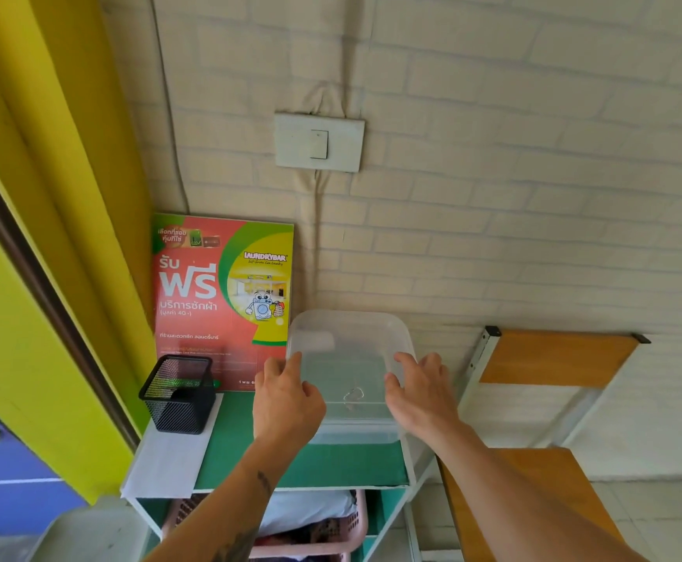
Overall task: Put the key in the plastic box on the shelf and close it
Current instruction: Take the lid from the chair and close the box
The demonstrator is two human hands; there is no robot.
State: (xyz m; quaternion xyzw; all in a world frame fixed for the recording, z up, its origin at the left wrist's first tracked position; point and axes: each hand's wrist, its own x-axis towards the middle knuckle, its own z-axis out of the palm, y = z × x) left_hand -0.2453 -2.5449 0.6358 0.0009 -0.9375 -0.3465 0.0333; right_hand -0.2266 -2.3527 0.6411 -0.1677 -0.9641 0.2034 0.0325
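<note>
- black mesh cup (179, 395) sits just left of the left hand (286, 403)
- left hand rests on the box lid's (347, 346) left edge, fingers loosely curled
- key (353, 395) lies inside the clear plastic box (355, 434), between both hands, on the green shelf (315, 464)
- right hand (422, 395) is spread open, touching the lid's right edge

One head-worn wide-angle view, looking forward and down onto a shelf (302, 464) against a wall (493, 156).

The camera sits above and just behind the two forearms, which enter from the bottom edge and reach away from it toward the wall, so the shelf top lies close below while the light switch (318, 142) stands higher and farther off (the wide lens bends the brick lines and the yellow curtain (47, 196) at the left edge). No second view exists to overlap.
</note>
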